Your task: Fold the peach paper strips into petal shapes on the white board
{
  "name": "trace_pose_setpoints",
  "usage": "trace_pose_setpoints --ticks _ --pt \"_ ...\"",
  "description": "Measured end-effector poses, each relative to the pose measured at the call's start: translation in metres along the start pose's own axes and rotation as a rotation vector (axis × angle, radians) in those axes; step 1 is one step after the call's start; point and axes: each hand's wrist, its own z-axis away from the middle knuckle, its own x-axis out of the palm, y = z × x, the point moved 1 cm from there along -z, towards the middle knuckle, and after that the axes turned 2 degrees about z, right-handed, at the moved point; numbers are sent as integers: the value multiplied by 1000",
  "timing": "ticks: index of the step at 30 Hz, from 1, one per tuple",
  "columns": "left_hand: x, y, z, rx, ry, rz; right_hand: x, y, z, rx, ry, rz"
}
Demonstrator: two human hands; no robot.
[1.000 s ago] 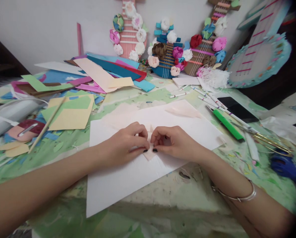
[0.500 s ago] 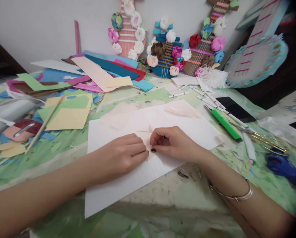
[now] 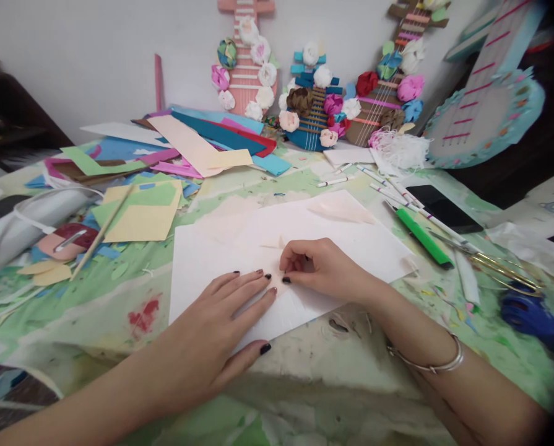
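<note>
Pale pink paper (image 3: pixel 280 286) lies on a white sheet (image 3: pixel 193 266) near the tabletop's (image 3: pixel 91 303) front edge in the head view. The left hand (image 3: pixel 221 325) spreads loosely beside it; whether the right hand (image 3: pixel 317 267), fingers curled, grips it, I cannot tell. Bare sheet stretches rightward.

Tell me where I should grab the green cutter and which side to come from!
I'd take the long green handle across its width, toward its near end, coming from the near side. The cutter lies slantwise on the table, and its thin tip, which looks like a blade, sticks out at the far-left end, so that end is best left alone.
</note>
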Motion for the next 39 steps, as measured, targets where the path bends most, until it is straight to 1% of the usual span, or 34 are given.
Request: trace_pose_setpoints --ticks 6,10,15,21,27,31,35,37,39 --pt "0 0 1 -18 -7 33 -1 1 0 -7 -14 -30" --pt "2 2 3 -15 -20 15 1 2 0 -9 -16 -24" --pt "3 2 3 -29 9 21 2 3 0 -10 -6 -25" --pt "2 0 0 -17 -26 36 3 3 1 2 -10 -31" --pt "2 0 0 -31 -34 58 3 3 -1 26 0 -36" --pt "4 3 0 -51 -36 71 0 -3 2 23 33 -6" --pt "8 7 1 -67 -37 52 0 -10 4 -28 -1 79" --pt "9 8 2 -70 -33 51 2 -11 4 21 12 90" --pt "9 8 2 -73 -32 54 4 -9 3 108 47 76"
